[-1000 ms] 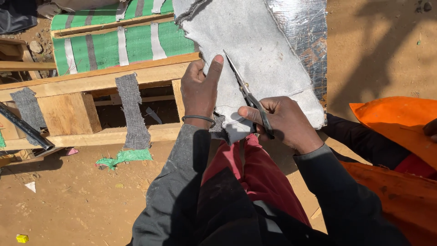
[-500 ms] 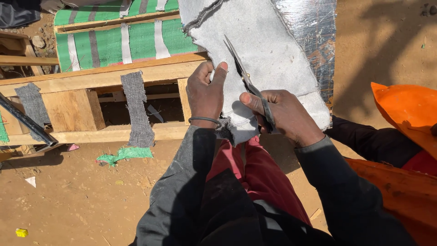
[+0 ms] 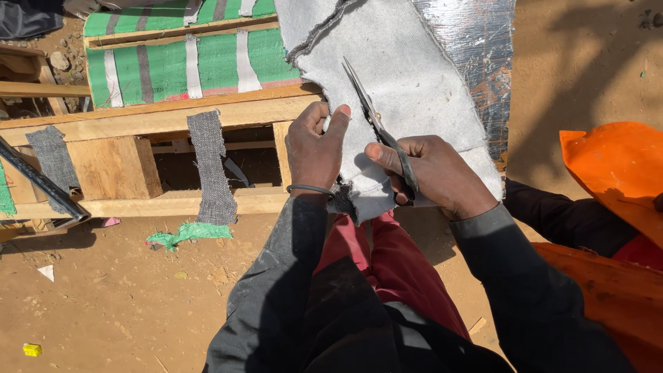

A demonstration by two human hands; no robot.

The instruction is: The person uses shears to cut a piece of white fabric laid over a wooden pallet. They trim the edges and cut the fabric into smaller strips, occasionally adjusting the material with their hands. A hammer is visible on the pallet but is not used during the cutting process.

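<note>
**A:** What have I got in hand right now?

**B:** My right hand [image 3: 431, 173] is closed around the handles of the scissors [image 3: 378, 128], blades pointing up and away from the grip across the grey cloth sheet [image 3: 407, 76]. My left hand [image 3: 314, 148] is clamped on the sheet's near edge just beside the scissors, thumb on top, keeping the cloth taut over my knees.

**A:** Anything different from a moment ago?

**B:** Not much. Compared with the earlier views both hands hold the same grasp; the blades seem to lie a little further up the sheet, and the view has swung left, so the orange fabric [image 3: 621, 173] now sits further out past my right wrist. I'd judge the cut is creeping along, not finished: the sheet beyond the blade tips looks whole.

**A:** What lies around the grip?

**B:** Beyond my left knuckles, a wooden pallet [image 3: 159, 117] with a grey strip [image 3: 210, 166] draped over it and green striped cloth [image 3: 186, 62] above. A foil-backed piece [image 3: 476, 62] shows behind the sheet, past the scissor tips.
</note>
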